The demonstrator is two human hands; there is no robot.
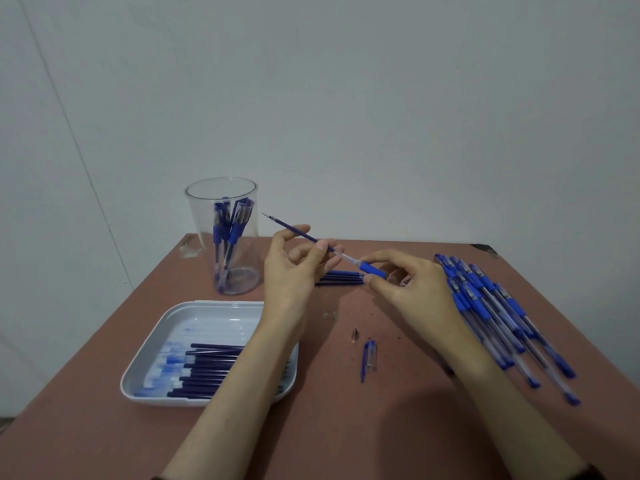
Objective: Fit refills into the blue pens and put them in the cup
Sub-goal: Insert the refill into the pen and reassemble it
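Note:
My left hand (pixel 298 268) pinches a dark blue refill (pixel 294 229) whose tip points up and left toward the cup. The refill's rear end sits inside a pen barrel with a blue grip (pixel 372 270), held by my right hand (pixel 415 289). A clear plastic cup (pixel 223 233) at the back left holds several blue pens. A pile of blue pens (pixel 502 313) lies to the right of my right hand. Loose refills (pixel 341 277) lie on the table under my hands.
A white tray (pixel 162 344) at the front left holds several dark refills. A small metal pen tip (pixel 355 335) and a clear cap with a blue clip (pixel 369 356) lie on the reddish table (pixel 381 427) between my forearms. A wall stands close behind.

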